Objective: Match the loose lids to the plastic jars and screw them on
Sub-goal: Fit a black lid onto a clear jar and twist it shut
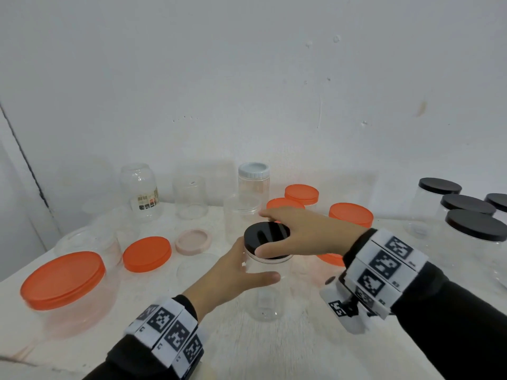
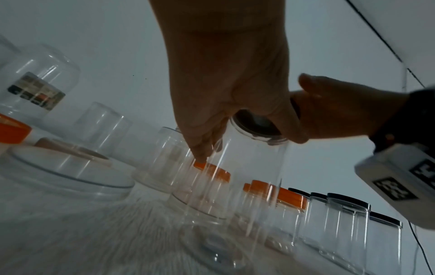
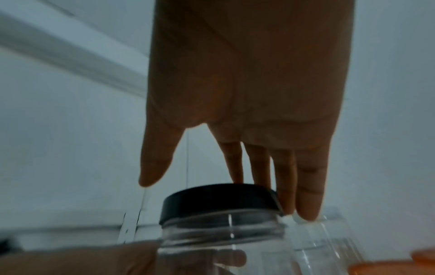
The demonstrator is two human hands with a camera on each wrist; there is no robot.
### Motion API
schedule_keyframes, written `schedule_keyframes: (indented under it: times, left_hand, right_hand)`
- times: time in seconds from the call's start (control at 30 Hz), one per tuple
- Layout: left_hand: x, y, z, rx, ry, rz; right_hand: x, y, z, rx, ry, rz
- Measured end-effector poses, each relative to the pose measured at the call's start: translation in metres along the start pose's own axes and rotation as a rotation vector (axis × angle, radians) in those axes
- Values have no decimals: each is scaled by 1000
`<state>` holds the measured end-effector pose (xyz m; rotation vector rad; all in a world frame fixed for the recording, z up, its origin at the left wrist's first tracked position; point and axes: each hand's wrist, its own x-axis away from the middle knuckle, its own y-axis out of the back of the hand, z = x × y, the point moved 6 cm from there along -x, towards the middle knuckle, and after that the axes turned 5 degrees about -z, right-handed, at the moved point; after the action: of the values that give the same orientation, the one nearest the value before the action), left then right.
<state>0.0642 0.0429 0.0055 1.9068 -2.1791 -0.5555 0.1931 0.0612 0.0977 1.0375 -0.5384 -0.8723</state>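
The clear jar (image 1: 265,303), upright near the middle of the table (image 1: 247,352), was gripped round its body by the left hand (image 1: 230,278), and the black lid (image 1: 267,237) on its neck was straddled from above by the spread, straight-fingered right hand (image 1: 310,231).

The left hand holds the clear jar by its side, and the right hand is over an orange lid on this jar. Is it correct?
One thing is wrong: the lid is black, not orange, as the head view shows. The left hand does hold the clear jar by its side, with the right hand over the lid.
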Motion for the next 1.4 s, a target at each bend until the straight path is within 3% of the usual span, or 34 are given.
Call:
schedule_keyframes:
  times: [0.2,0.4,0.73,1.4]
  left_hand:
    - [0,2,7,3,8,-26]
    - [-1,2,6,11,-3,-19]
    - [-1,2,9,-4,6,-13]
    - [1,1,8,-1,4,-25]
  right_hand:
    - [-16,2,19,278,-14,118]
    - [-27,3,23,344,-65,243]
    - [-27,6,28,409,10,330]
    - [-26,4,31,463,45,232]
